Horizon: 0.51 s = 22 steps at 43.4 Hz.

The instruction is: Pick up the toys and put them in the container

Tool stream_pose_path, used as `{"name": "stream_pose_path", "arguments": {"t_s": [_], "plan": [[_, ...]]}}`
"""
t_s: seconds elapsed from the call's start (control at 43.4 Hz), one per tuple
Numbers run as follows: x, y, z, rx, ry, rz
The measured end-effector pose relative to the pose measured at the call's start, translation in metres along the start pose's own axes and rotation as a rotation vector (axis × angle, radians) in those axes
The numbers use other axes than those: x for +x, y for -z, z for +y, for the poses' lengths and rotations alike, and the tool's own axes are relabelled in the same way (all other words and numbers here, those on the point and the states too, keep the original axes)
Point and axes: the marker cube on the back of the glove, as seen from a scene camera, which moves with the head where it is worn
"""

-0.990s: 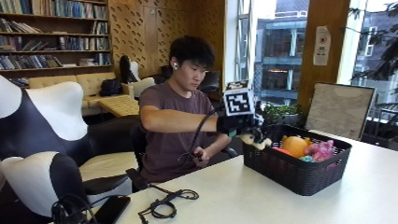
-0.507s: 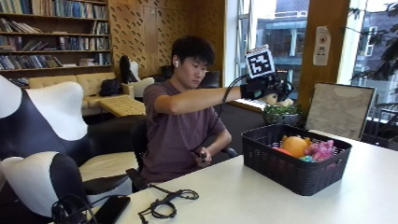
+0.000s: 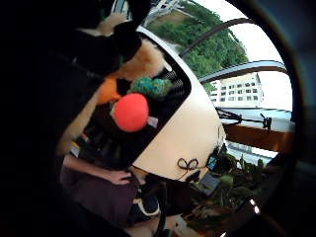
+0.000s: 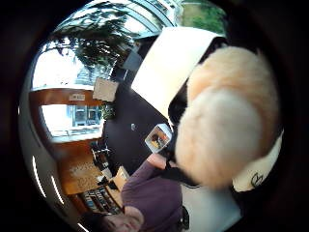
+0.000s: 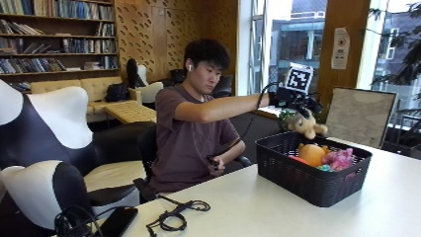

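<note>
Gloved and raised above the basket's near rim, the right hand (image 5: 294,100) is seen with its fingers curled round a tan plush toy (image 5: 307,124), which hangs beneath it just over the back edge of the black basket (image 5: 304,174). In the thumb-side palm view the plush toy (image 4: 227,121) fills much of the frame (its pale fur is close against the palm), with the white bench (image 4: 166,63) beyond it. In the little-finger-side palm view the toy's fur (image 3: 140,61) is seen beside the glove, and below it the open basket (image 3: 163,106) is looked into, where an orange-red ball (image 3: 131,112) and a green knobbly toy (image 3: 150,87) lie.

From the outside view the basket stands on the white bench (image 5: 276,212), and an orange toy (image 5: 312,153), a pink toy (image 5: 340,159) and a bit of something teal are seen inside it. The person's bare left hand (image 5: 216,164) is held low at the bench edge. A black cable (image 5: 176,217) and a dark phone (image 5: 118,221) lie on the bench's near corner.
</note>
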Motion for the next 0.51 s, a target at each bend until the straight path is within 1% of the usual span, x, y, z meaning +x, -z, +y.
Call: {"name": "stream_pose_path", "arguments": {"t_s": [0.046, 0.092, 0.184, 0.207, 0.276, 0.322, 0.369, 0.438, 0.507], "plan": [[-0.006, -0.002, 0.0, -0.021, -0.002, -0.028], [-0.009, -0.002, -0.001, -0.006, 0.003, -0.043], [0.013, -0.002, -0.006, 0.047, -0.047, 0.142], [0.011, 0.001, -0.007, 0.06, -0.03, 0.118], [-0.009, 0.011, -0.006, 0.084, 0.042, -0.07], [-0.012, 0.014, -0.007, 0.092, 0.048, -0.1], [-0.006, 0.012, -0.008, 0.099, 0.024, -0.023], [0.012, 0.007, -0.01, 0.112, -0.021, 0.167], [0.013, 0.005, -0.01, 0.116, -0.007, 0.175]]}}
